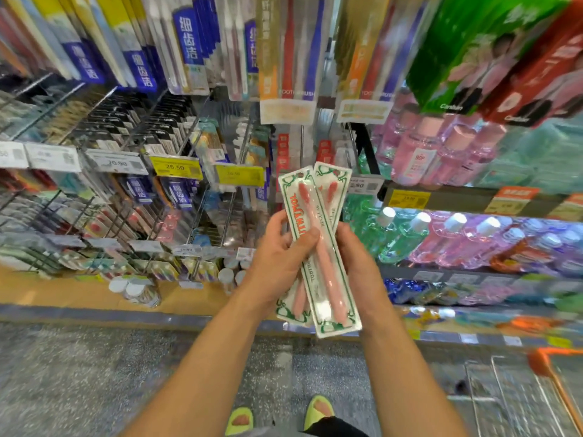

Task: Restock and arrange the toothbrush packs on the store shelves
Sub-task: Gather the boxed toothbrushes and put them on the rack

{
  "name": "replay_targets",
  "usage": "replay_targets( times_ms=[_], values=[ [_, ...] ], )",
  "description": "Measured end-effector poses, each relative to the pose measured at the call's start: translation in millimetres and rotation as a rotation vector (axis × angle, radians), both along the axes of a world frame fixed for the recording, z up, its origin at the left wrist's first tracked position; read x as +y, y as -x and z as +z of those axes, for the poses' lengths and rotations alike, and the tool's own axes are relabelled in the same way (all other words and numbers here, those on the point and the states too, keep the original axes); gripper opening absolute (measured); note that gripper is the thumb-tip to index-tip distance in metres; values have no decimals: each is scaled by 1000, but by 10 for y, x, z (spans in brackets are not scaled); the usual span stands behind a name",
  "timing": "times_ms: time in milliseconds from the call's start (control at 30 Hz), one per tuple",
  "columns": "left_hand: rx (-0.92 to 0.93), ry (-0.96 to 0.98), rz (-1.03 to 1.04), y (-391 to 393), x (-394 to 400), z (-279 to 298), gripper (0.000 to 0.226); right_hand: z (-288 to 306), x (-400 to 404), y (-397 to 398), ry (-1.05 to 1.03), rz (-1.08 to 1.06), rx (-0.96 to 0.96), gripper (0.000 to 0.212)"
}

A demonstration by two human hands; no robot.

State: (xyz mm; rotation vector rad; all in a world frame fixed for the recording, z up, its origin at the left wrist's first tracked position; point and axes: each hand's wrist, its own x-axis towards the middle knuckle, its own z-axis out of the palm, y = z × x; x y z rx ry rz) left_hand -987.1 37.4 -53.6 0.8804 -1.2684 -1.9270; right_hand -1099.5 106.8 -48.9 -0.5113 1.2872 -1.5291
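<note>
Two long white toothbrush packs with green trim and pink brushes cross each other in front of me. The front pack (318,247) runs from upper left to lower right; the rear pack (331,190) shows behind it. My left hand (280,257) grips them from the left, thumb across the front pack. My right hand (356,263) holds them from the right and behind. Hooks of hanging toothbrush packs (176,190) fill the shelves ahead and to the left.
Yellow and white price tags (175,167) line the hook rails. Bottles of pink and green mouthwash (435,152) fill the shelves at right. A shopping trolley with an orange handle (549,364) stands at lower right. Small jars (135,291) sit on the bottom shelf.
</note>
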Motion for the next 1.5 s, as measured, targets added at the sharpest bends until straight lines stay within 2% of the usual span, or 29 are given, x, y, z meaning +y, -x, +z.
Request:
replay_targets(
  times_ms=[67,167,333,467,633,1033,1500],
  values=[
    [19,-19,6,-35,34,21,35,90,51,-83,2,-39,99,17],
    [52,-27,-19,-101,84,71,25,156,82,-207,32,-60,177,23],
    [176,-173,-113,-264,158,153,31,254,65,-519,18,-218,213,24],
    [128,-87,-91,-433,166,165,30,308,40,-741,10,-290,308,22],
    [56,44,-77,-711,170,233,29,305,30,-1057,47,-318,340,21],
    [-55,103,41,-1327,494,504,32,469,250,-1638,111,-229,225,25],
    [-173,45,240,-2070,1581,598,28,436,1143,-2282,84,-54,131,24]
  ],
)
